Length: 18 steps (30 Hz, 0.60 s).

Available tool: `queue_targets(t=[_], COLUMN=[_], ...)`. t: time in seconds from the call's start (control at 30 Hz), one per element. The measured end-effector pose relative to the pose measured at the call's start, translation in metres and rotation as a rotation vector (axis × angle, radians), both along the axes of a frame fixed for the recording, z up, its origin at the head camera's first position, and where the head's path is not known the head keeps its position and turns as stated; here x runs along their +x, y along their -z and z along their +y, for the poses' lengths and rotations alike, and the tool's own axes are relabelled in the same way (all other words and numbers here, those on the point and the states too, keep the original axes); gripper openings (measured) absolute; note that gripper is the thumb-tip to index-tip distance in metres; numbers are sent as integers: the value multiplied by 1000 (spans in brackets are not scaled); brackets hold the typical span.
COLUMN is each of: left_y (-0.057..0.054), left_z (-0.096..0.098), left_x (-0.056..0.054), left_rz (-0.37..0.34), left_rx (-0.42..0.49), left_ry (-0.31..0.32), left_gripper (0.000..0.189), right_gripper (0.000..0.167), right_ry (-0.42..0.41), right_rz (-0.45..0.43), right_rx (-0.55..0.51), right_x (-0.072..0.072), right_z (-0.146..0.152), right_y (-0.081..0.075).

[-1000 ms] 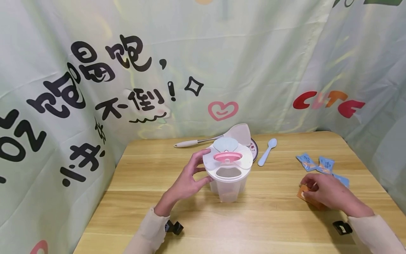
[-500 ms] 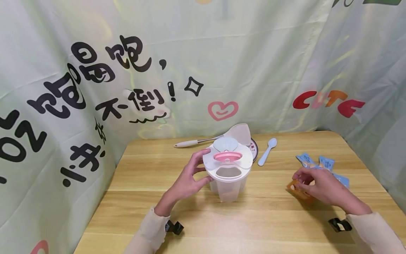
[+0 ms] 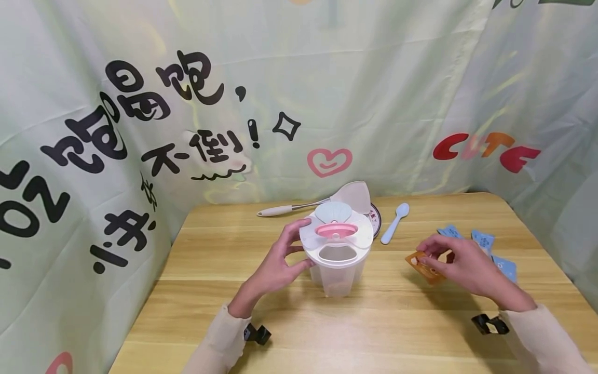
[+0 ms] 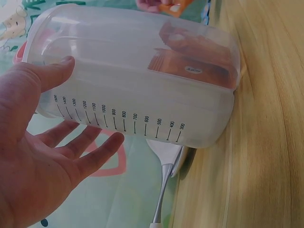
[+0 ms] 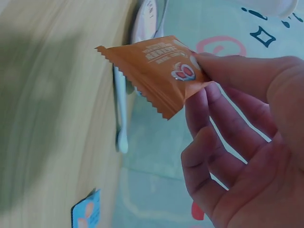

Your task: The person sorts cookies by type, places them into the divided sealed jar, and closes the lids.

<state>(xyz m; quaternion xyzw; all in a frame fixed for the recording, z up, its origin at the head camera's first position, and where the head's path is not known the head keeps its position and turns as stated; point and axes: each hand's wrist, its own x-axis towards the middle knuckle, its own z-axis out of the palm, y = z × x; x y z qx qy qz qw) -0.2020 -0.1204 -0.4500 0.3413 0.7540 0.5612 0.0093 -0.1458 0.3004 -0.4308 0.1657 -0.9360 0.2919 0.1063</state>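
A translucent plastic storage canister [image 3: 337,278] with a white lid stands upright on the table. The lid carries a pink flap, a pale blue flap and an uncovered opening at its front. My left hand [image 3: 275,262] grips the canister's left side, thumb in front and fingers behind. In the left wrist view, several orange packets [image 4: 192,69] show inside its bottom, beside printed measuring marks. Over the table to the canister's right, my right hand [image 3: 462,265] pinches an orange snack packet [image 3: 426,267] by one end between thumb and fingers. The packet's serrated edge [image 5: 142,92] points away from the hand.
Blue packets [image 3: 505,267] lie behind and right of my right hand, partly hidden by it. A pale blue spoon [image 3: 395,223] rests right of the canister. A spatula [image 3: 350,196] and a round printed item [image 3: 375,221] lie behind it. A printed curtain [image 3: 374,104] backs the table.
My right hand has lifted the orange packet off the table and carried it left, toward the canister. The left hand and the canister have stayed in place.
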Motion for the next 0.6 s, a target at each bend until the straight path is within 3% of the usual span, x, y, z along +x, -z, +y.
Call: queue_targets(t=[0.23, 0.6], left_y=[0, 0], left_z=[0, 0], left_x=[1, 0], left_rz=[-3, 7], left_rx=[2, 5], left_ry=[1, 1], left_gripper=[88, 87], right_gripper=[20, 30], right_ry=[13, -14], right_rz=[22, 155], right_rx=[-36, -119], right_x=[-1, -1], right_z=[-8, -23], right_y=[-7, -17])
